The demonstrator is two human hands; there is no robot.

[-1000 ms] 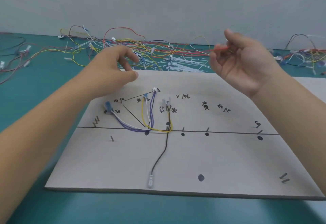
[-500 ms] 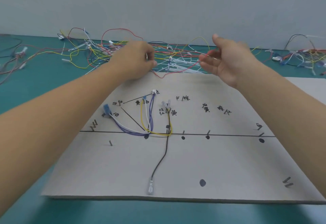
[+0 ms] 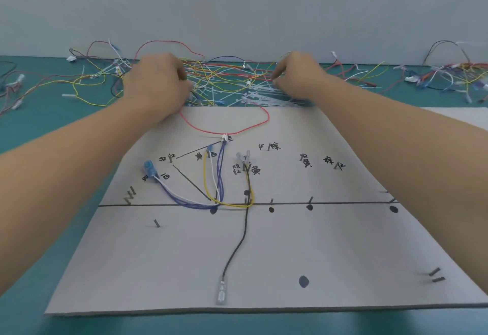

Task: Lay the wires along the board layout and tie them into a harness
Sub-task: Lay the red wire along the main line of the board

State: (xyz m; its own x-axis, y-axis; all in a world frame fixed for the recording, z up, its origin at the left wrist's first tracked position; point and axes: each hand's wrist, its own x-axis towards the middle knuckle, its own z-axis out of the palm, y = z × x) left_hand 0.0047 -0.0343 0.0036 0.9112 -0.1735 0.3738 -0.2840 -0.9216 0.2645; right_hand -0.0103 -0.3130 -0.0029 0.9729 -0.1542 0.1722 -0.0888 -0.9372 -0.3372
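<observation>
The fingers of your left hand (image 3: 158, 86) curl closed on one end of the red wire (image 3: 248, 129). Those of your right hand (image 3: 298, 78) curl into the loose wire pile (image 3: 224, 76), and I cannot tell what they pinch. The red wire sags between them over the 12 o'clock edge of the board (image 3: 317, 255).

Teal bench (image 3: 47, 128); pale grey board (image 3: 317, 250) marked with black lines and dots; red wire (image 3: 227, 131); yellow wire (image 3: 204, 176); possibly purple-blue wires (image 3: 221, 171).
</observation>
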